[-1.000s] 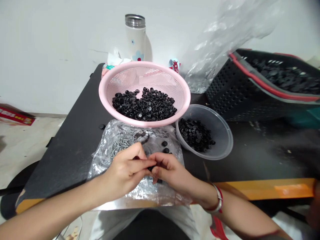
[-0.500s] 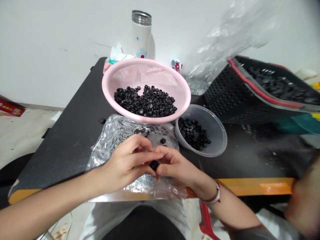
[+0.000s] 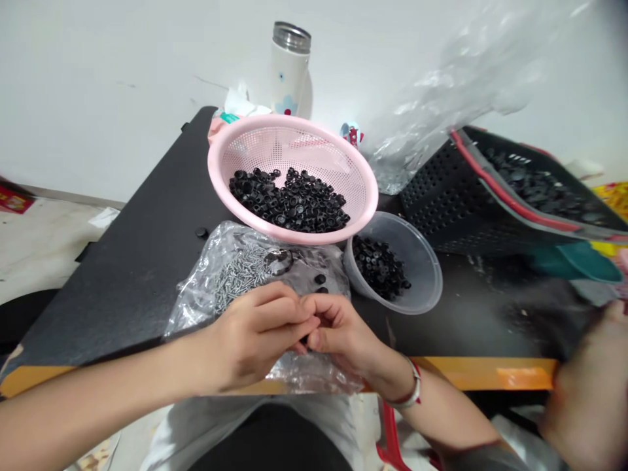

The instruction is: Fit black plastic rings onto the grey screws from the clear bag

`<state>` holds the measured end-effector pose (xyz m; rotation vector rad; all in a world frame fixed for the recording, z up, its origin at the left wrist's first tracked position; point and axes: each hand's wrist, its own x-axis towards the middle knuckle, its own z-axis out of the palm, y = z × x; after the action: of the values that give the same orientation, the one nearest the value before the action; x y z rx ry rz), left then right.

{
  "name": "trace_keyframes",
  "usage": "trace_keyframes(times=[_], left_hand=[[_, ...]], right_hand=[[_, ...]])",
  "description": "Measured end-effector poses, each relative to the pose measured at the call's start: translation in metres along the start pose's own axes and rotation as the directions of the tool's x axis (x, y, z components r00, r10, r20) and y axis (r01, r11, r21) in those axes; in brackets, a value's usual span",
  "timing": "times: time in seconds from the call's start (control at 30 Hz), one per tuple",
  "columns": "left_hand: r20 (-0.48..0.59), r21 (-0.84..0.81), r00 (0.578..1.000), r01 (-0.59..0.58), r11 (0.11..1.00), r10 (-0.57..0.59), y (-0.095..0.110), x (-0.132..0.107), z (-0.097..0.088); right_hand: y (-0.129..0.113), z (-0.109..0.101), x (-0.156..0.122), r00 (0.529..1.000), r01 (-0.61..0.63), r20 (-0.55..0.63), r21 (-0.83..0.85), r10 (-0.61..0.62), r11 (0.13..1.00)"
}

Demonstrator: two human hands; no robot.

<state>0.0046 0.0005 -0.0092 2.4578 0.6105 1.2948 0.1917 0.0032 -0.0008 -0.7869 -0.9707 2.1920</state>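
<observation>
My left hand (image 3: pixel 255 337) and my right hand (image 3: pixel 338 327) meet above a crinkled clear plastic bag (image 3: pixel 206 307), their fingertips closed around a small black plastic piece (image 3: pixel 304 340). The fingers hide most of that piece. Behind my hands, a heap of silver screws (image 3: pixel 240 275) lies on the bag, with a dark ring (image 3: pixel 278 261) and a couple of black pieces (image 3: pixel 320 279) close by.
A pink plastic colander (image 3: pixel 216 176) holds black caps, and a clear bowl (image 3: pixel 422 275) holds black pieces. A perforated black basket (image 3: pixel 441 196) with a red rim stands tilted at right. A blurred hand (image 3: pixel 589 392) of another person intrudes at the right edge.
My fingers have closed further over the black piece, which showed plainly before and is now mostly hidden. The other person's hand reaches further in from the right, and the view has tilted.
</observation>
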Motion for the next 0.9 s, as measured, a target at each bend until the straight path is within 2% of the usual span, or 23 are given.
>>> trace_keyframes(times=[0.13,0.23,0.3,0.37,0.4,0.47,0.53,0.6,0.67,0.77,0.83,0.9], left_hand=[[-0.022,0.024,0.999,0.033,0.999,-0.033,0.002,0.002,0.002],[-0.038,0.041,0.996,0.078,0.996,-0.076,0.002,0.009,-0.001],[-0.031,0.046,0.995,0.098,0.994,-0.097,0.001,0.013,-0.005],[-0.03,0.061,0.993,0.118,0.991,-0.116,-0.002,0.015,-0.012],[-0.041,0.074,0.99,0.14,0.987,-0.137,-0.004,0.016,-0.015],[-0.084,0.099,0.974,0.217,0.971,-0.21,-0.006,0.018,-0.023],[-0.147,0.093,0.949,0.295,0.951,-0.28,-0.007,0.021,-0.029],[-0.187,0.07,0.93,0.333,0.94,-0.315,-0.008,0.023,-0.033],[-0.201,0.055,0.927,0.333,0.941,-0.317,-0.009,0.024,-0.033],[-0.196,0.04,0.931,0.32,0.947,-0.307,-0.013,0.022,-0.028],[-0.19,0.035,0.933,0.318,0.947,-0.306,-0.015,0.019,-0.024],[-0.185,0.036,0.933,0.321,0.946,-0.309,-0.017,0.016,-0.021]], right_hand=[[0.004,0.0,0.0,0.998,0.035,-0.044,-0.033,-0.036,0.999],[0.001,-0.002,0.001,0.999,0.05,-0.016,-0.073,-0.051,0.996],[-0.009,-0.004,-0.001,0.998,0.066,0.013,-0.171,-0.065,0.983],[-0.024,-0.005,-0.007,0.989,0.136,-0.003,-0.357,-0.146,0.924],[-0.032,-0.006,-0.011,0.976,0.179,-0.024,-0.47,-0.215,0.864],[-0.047,-0.006,-0.021,0.935,0.222,-0.043,-0.7,-0.351,0.679],[-0.057,-0.007,-0.03,0.911,0.219,0.031,-0.882,-0.411,0.418],[-0.057,-0.01,-0.034,0.922,0.19,0.127,-0.971,-0.367,0.143],[-0.05,-0.013,-0.033,0.942,0.139,0.159,-0.987,-0.295,-0.086],[-0.03,-0.02,-0.021,0.955,0.022,0.118,-0.942,-0.272,-0.334],[-0.018,-0.023,-0.01,0.958,-0.069,0.066,-0.891,-0.279,-0.448],[-0.01,-0.024,-0.001,0.961,-0.134,0.013,-0.851,-0.275,-0.507]])
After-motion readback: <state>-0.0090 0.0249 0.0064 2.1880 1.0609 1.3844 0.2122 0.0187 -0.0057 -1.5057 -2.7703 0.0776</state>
